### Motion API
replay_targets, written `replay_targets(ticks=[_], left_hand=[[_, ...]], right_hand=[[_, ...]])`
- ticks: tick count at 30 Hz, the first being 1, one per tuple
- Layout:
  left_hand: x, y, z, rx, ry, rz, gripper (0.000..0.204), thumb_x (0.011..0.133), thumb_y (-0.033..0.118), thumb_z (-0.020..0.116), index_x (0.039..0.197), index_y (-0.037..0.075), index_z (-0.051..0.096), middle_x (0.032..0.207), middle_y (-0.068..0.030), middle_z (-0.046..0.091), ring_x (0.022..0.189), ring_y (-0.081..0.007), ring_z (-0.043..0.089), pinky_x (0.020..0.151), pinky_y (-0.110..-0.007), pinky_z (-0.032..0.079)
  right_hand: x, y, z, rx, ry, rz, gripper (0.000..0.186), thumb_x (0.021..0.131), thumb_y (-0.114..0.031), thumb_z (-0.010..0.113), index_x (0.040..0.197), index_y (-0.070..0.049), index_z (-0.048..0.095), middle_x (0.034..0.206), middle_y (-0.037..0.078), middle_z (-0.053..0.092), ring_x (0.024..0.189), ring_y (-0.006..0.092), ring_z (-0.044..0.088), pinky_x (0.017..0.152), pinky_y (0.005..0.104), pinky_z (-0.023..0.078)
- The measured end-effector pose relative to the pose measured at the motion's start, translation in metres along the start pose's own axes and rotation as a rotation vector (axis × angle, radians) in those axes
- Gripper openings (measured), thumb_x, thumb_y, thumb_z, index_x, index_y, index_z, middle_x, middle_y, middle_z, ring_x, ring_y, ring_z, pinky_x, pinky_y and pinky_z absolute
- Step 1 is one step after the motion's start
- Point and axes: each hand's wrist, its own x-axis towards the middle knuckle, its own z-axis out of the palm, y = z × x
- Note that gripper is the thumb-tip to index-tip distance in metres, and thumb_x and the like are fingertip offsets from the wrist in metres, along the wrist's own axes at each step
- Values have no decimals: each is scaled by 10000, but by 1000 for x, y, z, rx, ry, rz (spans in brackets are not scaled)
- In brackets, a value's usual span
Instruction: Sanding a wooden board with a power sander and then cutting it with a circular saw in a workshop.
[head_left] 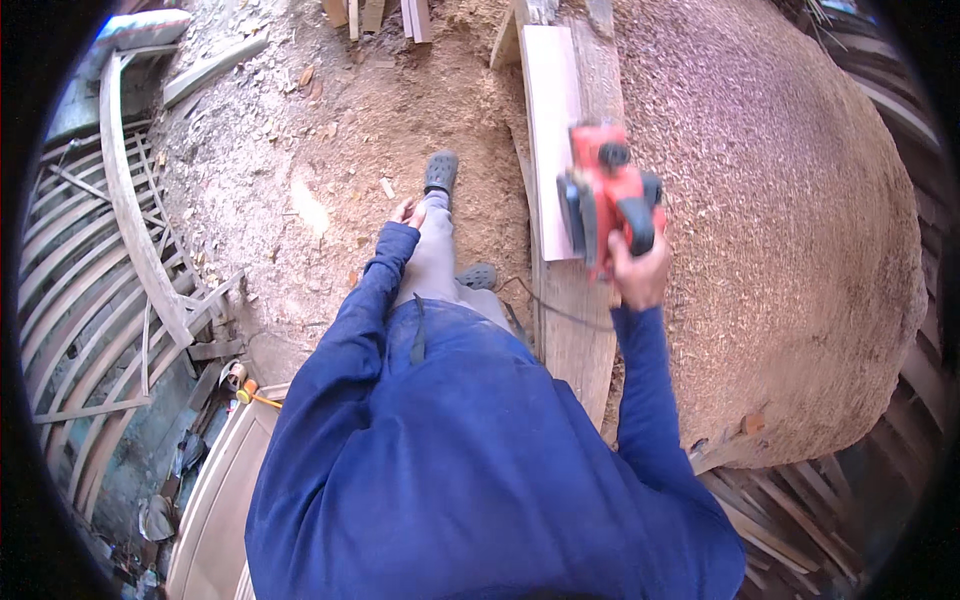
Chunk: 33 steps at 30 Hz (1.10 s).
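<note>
1. The right hand (643, 272) is gripping a red-and-black power planer (612, 185) by its rear handle, the fingers wrapping around it.
2. The planer, slightly blurred, is overlapping the right edge of a pale board (550, 85); whether its sole is touching the wood, I cannot tell.
3. That board is lying lengthwise along a narrow plank bench (577, 335).
4. The left hand (408, 213) is hanging beside a grey trouser leg (430, 255), fingers partly curling; I cannot tell whether it is closing fully.
5. A dark cable (562, 313) is crossing the bench.
6. Wood shavings (765, 230) are heaping up to the bench's right.
</note>
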Motion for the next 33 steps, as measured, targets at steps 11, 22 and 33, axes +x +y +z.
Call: replay_targets(ticks=[11, 22, 33], left_hand=[[-36, 14, 49, 119, -198, 195, 547, 930, 307, 641, 1381, 46, 472, 1182, -136, 625, 1060, -196, 599, 929, -322, 477], [-34, 4, -17, 35, 23, -116, 562, 926, 277, 652, 1398, 48, 449, 1326, -151, 555, 1182, -217, 556, 977, -328, 466], [-22, 4, -43, 16, 133, -119, 622, 897, 344, 676, 1386, 32, 450, 1244, -162, 598, 1142, -224, 579, 958, -328, 473]], right_hand=[[-101, 47, 2, -68, -42, -24, 250, 727, -110, 677, 937, -11, 585, 776, 211, 627, 740, 394, 642, 689, 434, 497], [150, -26, 61, -63, 22, -124, 285, 666, -169, 667, 872, 27, 646, 817, 241, 659, 792, 391, 655, 752, 447, 514], [301, -90, 99, -87, 107, -216, 231, 717, -210, 648, 828, -9, 678, 637, 88, 638, 565, 180, 626, 541, 337, 503]])
